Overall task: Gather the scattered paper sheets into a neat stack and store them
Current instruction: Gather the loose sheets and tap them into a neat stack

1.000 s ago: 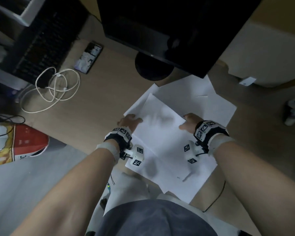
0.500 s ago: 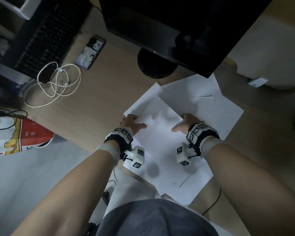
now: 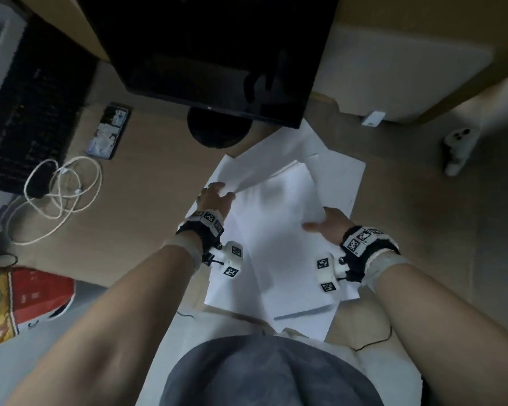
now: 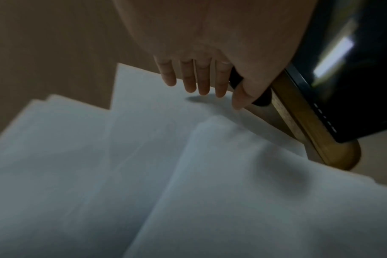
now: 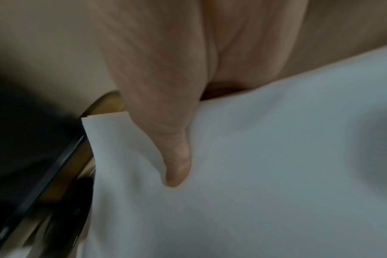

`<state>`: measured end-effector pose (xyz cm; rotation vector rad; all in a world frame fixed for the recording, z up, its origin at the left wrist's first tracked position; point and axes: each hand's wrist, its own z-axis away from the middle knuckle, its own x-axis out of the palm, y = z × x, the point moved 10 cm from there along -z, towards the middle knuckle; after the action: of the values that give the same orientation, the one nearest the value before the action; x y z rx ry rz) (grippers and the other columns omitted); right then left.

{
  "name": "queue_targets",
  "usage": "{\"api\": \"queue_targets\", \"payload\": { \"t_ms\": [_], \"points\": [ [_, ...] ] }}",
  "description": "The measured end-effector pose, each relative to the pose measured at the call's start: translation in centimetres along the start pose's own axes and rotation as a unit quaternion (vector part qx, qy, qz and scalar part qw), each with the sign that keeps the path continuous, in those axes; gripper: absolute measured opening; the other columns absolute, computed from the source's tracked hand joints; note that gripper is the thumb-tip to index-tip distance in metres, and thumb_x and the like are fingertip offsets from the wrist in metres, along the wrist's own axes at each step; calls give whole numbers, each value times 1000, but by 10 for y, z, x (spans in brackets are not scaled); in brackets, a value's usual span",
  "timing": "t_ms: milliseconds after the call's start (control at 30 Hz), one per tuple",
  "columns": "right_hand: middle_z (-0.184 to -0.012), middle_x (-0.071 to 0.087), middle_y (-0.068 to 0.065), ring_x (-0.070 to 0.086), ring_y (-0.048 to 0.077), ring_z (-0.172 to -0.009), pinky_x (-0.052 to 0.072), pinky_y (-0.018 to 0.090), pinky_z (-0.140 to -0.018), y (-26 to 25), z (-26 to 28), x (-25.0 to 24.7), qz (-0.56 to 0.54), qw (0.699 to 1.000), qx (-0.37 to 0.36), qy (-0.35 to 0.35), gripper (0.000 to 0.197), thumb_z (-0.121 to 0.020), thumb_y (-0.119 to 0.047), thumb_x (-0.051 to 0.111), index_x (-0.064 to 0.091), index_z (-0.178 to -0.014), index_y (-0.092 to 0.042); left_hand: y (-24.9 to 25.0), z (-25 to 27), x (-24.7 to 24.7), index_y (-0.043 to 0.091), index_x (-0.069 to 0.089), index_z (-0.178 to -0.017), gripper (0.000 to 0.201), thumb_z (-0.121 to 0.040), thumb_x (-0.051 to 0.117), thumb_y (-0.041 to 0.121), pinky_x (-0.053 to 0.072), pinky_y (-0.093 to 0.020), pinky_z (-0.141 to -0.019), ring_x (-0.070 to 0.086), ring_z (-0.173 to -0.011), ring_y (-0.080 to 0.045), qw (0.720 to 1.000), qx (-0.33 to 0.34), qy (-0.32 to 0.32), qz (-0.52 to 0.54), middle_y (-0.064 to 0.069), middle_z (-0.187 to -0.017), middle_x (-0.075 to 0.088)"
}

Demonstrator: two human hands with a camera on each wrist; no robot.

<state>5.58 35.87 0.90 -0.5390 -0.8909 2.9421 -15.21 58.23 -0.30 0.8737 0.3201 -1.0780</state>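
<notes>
Several white paper sheets (image 3: pixel 276 230) lie overlapped on the wooden desk (image 3: pixel 147 183), in front of the monitor. My left hand (image 3: pixel 216 197) is at the left edge of the top sheets. Its fingers (image 4: pixel 190 78) are straight and their tips touch the paper (image 4: pixel 144 139). My right hand (image 3: pixel 327 225) holds the right edge of the top bunch. The thumb (image 5: pixel 175 157) lies on top of the paper (image 5: pixel 254 157), and the other fingers are hidden beneath it. The top bunch is raised a little off the lower sheets.
A black monitor (image 3: pixel 217 54) on a round base (image 3: pixel 217 133) stands just behind the sheets. A phone (image 3: pixel 109 131), a coiled white cable (image 3: pixel 59 194) and a keyboard (image 3: pixel 27 112) lie to the left. A white controller (image 3: pixel 458 148) lies at the right. A red and white bag (image 3: pixel 21 297) sits below the desk edge.
Both hands have moved farther along the top sheets toward the monitor. The top bunch has turned straighter and lifted. My right thumb now lies on top of its right edge.
</notes>
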Motion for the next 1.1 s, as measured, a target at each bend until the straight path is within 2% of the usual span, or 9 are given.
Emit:
{"api": "queue_targets", "payload": {
  "t_ms": [167,300,500,633,733,833,933,1000,1100],
  "points": [
    [-120,63,0,58,21,-104,42,31,-92,70,39,-24,-204,958,131,155,60,-77,-33,81,59,-127,-9,45,-29,30,27,41,-143,56,-89,55,29,37,-47,-109,38,-135,-32,981,48,-102,-158,-10,-149,38],
    [-147,42,12,48,36,-127,43,48,-102,110,60,1,-271,898,262,225,103,-72,-53,79,29,-148,-6,55,-38,50,25,31,-146,70,-84,61,37,34,-47,-110,30,-137,-32,942,85,-145,-291,-9,-147,29],
    [-138,51,11,53,36,-116,46,52,-98,121,63,39,-338,853,292,271,102,-67,-58,78,36,-144,-7,57,-41,62,20,53,-122,56,-79,66,54,41,-45,-103,43,-123,-33,894,143,-134,-402,-13,-131,42],
    [-100,56,-2,51,27,-101,44,45,-100,114,62,47,-419,821,259,289,64,-83,-31,76,48,-134,-5,60,-37,71,11,56,-115,39,-85,67,33,46,-35,-93,56,-111,-30,908,188,-185,-325,-12,-121,57],
    [-83,54,-5,53,27,-90,47,39,-84,105,63,48,-427,825,246,279,62,-79,-36,78,53,-127,-7,58,-27,71,2,58,-118,33,-93,54,24,47,-38,-92,60,-108,-36,900,190,-232,-315,-21,-120,62],
    [-95,58,3,53,25,-79,40,31,-58,94,63,46,-423,836,241,254,71,-74,-47,80,51,-126,-8,42,-25,63,8,66,-108,25,-91,51,20,49,-37,-88,63,-103,-36,913,145,-254,-285,-19,-110,66],
    [-83,55,8,41,16,-45,30,21,-40,73,50,47,-382,876,217,200,77,-68,-58,79,54,-120,-8,17,-28,53,0,64,-86,17,-90,50,7,46,-33,-74,60,-85,-33,920,105,-274,-261,-15,-79,60],
    [-69,49,6,39,10,-28,28,14,-33,56,43,44,-369,890,193,186,63,-72,-52,79,59,-112,-8,8,-30,48,-7,64,-97,18,-92,50,3,50,-37,-75,60,-84,-34,935,79,-281,-202,-20,-86,63],
    [-81,68,4,67,17,-62,43,18,-48,23,35,38,-387,899,125,161,39,-80,-38,77,66,-105,-10,-7,-26,43,9,63,-87,23,-98,49,24,53,-42,-83,60,-78,-28,951,-25,-307,-30,-15,-99,64]
  ]
}}
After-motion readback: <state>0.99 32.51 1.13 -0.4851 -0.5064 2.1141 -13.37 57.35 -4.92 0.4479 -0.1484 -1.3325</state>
